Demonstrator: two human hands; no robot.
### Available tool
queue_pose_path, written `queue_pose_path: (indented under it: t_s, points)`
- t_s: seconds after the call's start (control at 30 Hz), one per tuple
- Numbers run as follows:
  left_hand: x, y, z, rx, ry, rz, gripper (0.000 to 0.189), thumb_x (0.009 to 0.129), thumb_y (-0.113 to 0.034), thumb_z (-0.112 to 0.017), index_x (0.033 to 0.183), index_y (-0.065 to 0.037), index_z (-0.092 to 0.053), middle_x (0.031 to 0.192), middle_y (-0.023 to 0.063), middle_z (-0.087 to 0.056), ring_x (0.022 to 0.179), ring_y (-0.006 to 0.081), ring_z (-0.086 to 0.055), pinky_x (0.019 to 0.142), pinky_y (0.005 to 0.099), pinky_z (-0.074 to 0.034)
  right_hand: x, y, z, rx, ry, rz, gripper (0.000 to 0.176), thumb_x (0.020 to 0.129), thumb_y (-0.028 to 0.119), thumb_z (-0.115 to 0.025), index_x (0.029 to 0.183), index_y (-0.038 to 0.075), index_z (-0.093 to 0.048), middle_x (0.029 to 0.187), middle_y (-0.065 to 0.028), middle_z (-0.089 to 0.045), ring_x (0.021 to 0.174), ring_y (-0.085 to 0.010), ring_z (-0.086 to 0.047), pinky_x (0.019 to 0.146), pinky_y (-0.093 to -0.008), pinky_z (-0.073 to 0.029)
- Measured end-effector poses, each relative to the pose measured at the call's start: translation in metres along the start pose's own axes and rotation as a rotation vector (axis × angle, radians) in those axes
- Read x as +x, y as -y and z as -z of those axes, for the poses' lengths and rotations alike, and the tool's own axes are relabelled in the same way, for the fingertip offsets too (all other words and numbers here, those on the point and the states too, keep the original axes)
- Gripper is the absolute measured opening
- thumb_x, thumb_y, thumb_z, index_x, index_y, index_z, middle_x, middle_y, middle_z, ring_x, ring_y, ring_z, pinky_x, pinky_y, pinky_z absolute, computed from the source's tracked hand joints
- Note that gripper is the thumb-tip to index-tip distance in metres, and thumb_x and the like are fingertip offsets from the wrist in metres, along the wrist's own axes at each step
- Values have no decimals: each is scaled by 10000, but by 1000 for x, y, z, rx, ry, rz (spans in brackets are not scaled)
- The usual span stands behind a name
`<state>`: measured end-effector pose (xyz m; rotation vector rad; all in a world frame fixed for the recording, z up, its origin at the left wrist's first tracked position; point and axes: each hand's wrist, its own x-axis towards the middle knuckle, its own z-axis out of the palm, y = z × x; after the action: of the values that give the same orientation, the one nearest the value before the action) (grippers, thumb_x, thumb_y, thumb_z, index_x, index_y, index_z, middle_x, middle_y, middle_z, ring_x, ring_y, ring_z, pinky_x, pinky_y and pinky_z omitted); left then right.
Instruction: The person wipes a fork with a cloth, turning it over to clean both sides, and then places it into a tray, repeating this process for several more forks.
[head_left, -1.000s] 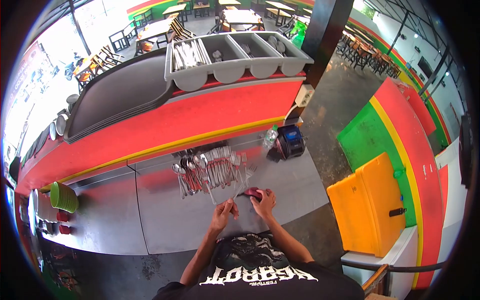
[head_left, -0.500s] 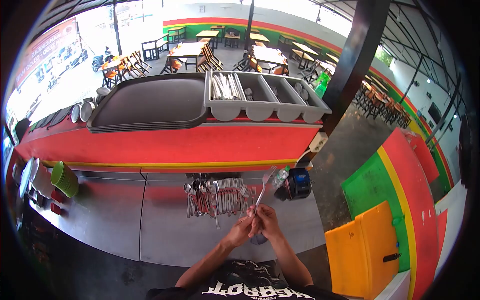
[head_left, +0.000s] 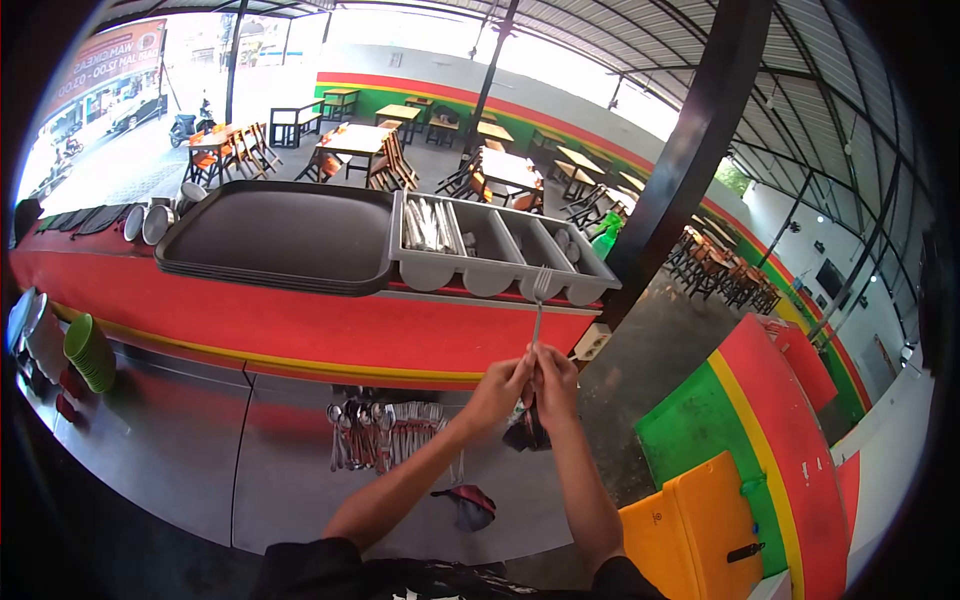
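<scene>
A metal fork (head_left: pixel 538 315) stands nearly upright, tines up, its handle going down between my hands. My left hand (head_left: pixel 505 388) and my right hand (head_left: pixel 553 382) meet around the handle, fingers closed on it. In my view the tines overlap the front of a grey cutlery tray (head_left: pixel 440 272) on the red ledge; contact cannot be made out. Slim light-coloured cutlery fills the tray's left compartment, and a few pieces show in others. Below, rows of spoons and forks (head_left: pixel 385 432) lie on the metal counter (head_left: pixel 300 505), left of my forearms.
Stacked dark serving trays (head_left: pixel 280 238) lie beside the cutlery tray. A black pillar (head_left: pixel 690 150) rises at right. Green cups (head_left: pixel 90 352) stand stacked far left. A dark cap (head_left: pixel 468 507) rests near my left forearm. An orange box (head_left: pixel 690 530) stands at lower right.
Both hands have risen and moved forward with the fork, which now points straighter up before the cutlery tray. The view has shifted, and the cap shows more fully.
</scene>
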<state>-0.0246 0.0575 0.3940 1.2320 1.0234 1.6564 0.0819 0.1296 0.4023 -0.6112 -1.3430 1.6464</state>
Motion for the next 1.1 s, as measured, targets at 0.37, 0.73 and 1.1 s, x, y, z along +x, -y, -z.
queue_pose_path:
  t_s: [0.37, 0.73, 1.1]
  points:
    - [166, -15, 7, -58, -235, 228, 465, 1026, -353, -447, 761, -16, -628, 592, 52, -575, 460, 146, -525, 405, 302, -365, 149, 52, 15, -196, 5, -96, 265, 950, 307, -605, 869, 65, -677, 693, -11, -658, 545, -105, -605, 451, -256, -438]
    - [178, 31, 47, 43, -177, 219, 480, 1041, -400, -392, 811, -44, -616, 613, 34, -571, 506, 153, -567, 432, 316, -400, 157, 7, -1, -433, -118, 243, 305, 958, 246, -624, 1176, 33, -604, 881, -21, -683, 689, -102, -635, 596, -262, -493]
    - [-179, 335, 93, 456, -172, 616, 297, 936, -277, -537, 912, 2, -637, 765, 200, -673, 708, 311, -699, 625, 433, -530, -125, -284, 79, -845, 184, 126, 334, 835, 248, -733, 1100, 69, -637, 1099, -64, -634, 1088, -231, -595, 911, -386, -460]
